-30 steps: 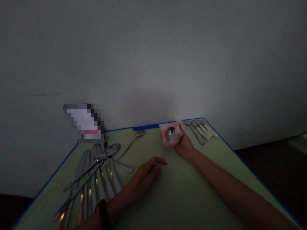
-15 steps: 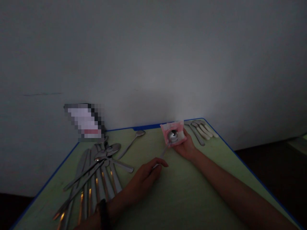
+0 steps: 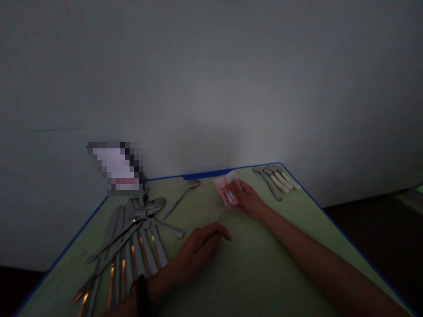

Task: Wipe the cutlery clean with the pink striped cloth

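Observation:
My left hand (image 3: 206,246) is closed round the handle end of a metal spoon (image 3: 222,215), which points up and away from me. A pink and white cloth or tissue (image 3: 228,185) is folded over the spoon's bowl, hiding it. My right hand (image 3: 247,198) pinches this cloth around the bowl, thumb on top. Left of my left hand lies a pile of long cutlery handles (image 3: 139,251) with several spoons (image 3: 156,204) across them. A single teaspoon (image 3: 185,193) rests apart, beyond my left hand.
At the table's back right corner lie several pieces of cutlery (image 3: 277,180), some with white handles. A blurred-out phone-like object (image 3: 115,167) leans at the back left. The green table (image 3: 264,268) has a blue edge, and a grey wall (image 3: 211,88) rises directly behind it.
My right hand has moved left and folded the cloth over the spoon's bowl, which lay visible on the open cloth before. My left hand has barely shifted.

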`<state>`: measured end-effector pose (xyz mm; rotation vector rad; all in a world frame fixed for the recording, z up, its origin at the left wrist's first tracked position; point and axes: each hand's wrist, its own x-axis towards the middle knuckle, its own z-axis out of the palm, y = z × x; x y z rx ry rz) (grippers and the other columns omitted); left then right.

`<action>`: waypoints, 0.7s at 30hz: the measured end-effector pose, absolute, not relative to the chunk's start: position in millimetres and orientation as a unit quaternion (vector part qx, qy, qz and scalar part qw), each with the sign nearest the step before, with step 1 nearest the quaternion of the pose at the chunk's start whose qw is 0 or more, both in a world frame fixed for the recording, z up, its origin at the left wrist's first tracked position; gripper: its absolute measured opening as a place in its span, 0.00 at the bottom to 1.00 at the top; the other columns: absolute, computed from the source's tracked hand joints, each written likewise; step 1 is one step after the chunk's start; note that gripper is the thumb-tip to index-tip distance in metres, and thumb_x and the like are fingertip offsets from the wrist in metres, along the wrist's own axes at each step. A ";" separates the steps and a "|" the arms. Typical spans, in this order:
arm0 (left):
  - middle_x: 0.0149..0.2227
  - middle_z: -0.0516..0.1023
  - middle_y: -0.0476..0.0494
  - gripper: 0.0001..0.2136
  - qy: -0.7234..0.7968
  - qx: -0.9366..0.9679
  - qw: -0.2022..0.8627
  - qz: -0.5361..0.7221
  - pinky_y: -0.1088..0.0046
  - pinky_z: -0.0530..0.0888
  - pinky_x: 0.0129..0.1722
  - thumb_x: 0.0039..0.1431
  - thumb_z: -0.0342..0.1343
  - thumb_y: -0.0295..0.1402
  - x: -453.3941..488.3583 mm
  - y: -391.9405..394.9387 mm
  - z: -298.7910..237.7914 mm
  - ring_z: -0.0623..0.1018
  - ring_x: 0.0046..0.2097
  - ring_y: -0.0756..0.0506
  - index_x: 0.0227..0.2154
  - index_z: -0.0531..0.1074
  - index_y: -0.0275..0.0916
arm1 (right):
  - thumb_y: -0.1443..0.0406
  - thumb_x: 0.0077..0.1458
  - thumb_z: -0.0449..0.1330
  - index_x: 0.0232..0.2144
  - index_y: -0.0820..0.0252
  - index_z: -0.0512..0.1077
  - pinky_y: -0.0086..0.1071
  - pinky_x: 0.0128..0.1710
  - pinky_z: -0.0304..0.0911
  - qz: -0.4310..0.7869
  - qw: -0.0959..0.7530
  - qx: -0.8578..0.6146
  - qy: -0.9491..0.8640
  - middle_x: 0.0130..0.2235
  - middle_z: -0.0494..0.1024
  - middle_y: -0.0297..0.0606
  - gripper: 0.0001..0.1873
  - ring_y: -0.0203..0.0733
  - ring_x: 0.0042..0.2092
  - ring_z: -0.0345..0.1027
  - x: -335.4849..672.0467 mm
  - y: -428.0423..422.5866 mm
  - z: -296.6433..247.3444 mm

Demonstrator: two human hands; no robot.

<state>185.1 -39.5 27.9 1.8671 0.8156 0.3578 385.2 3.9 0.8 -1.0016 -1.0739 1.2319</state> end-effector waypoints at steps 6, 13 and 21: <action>0.19 0.57 0.56 0.12 0.334 0.784 0.507 0.134 0.79 0.57 0.22 0.62 0.41 0.35 185.2 -41.6 29.2 0.61 0.22 0.53 0.37 0.70 0.38 | 0.59 0.46 0.61 0.36 0.59 0.66 0.29 0.26 0.62 0.553 0.560 -0.406 -0.464 0.30 0.73 0.33 0.15 0.35 0.26 0.66 385.9 0.1 4.1; 0.19 0.61 0.54 0.13 0.322 0.816 0.464 0.119 0.79 0.59 0.24 0.61 0.41 0.33 186.7 -41.8 36.2 0.63 0.24 0.51 0.37 0.71 0.39 | 0.57 0.47 0.60 0.35 0.59 0.65 0.29 0.24 0.63 0.552 0.566 -0.390 -0.472 0.29 0.73 0.33 0.16 0.35 0.24 0.67 383.6 -0.9 5.9; 0.19 0.59 0.55 0.13 0.321 0.816 0.467 0.118 0.79 0.58 0.24 0.61 0.40 0.33 186.2 -41.8 33.5 0.63 0.23 0.52 0.38 0.70 0.39 | 0.57 0.46 0.61 0.36 0.59 0.65 0.29 0.25 0.63 0.551 0.570 -0.392 -0.467 0.28 0.73 0.33 0.16 0.36 0.26 0.69 382.7 -1.9 7.7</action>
